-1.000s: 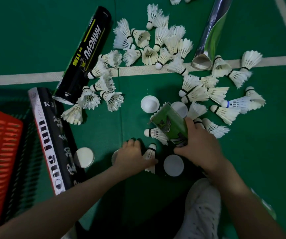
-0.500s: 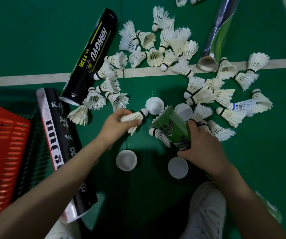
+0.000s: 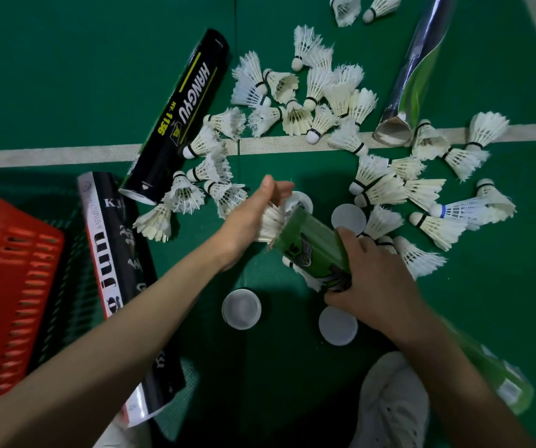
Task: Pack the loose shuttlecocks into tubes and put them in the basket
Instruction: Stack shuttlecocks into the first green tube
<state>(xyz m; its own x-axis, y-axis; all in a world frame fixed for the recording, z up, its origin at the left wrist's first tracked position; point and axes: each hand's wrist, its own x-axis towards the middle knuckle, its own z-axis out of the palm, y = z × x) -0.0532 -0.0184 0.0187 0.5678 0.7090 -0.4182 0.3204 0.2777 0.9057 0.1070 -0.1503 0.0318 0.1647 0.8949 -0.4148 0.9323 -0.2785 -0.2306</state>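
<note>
My right hand [image 3: 376, 286] grips a green tube [image 3: 312, 244] held at a slant above the floor, its open mouth facing up and left. My left hand [image 3: 253, 215] presses a white shuttlecock [image 3: 271, 221] into that mouth; only the feather skirt shows, the cork is inside. Many loose white shuttlecocks [image 3: 321, 101] lie scattered on the green floor beyond my hands. A red basket [image 3: 8, 286] stands at the left edge. One shuttlecock [image 3: 302, 273] lies partly hidden under the green tube.
Two black tubes lie on the floor: a HANGYU tube [image 3: 179, 114] and a tube with white lettering [image 3: 121, 279] beside the basket. A dark shiny tube [image 3: 412, 72] lies at the upper right. Several white caps [image 3: 241, 308] rest near my hands. My white shoe [image 3: 392, 402] is below.
My left hand picked a shuttlecock off the floor near the caps, carried it up and right, and now pushes it into the green tube's mouth. My right hand kept hold of the tube.
</note>
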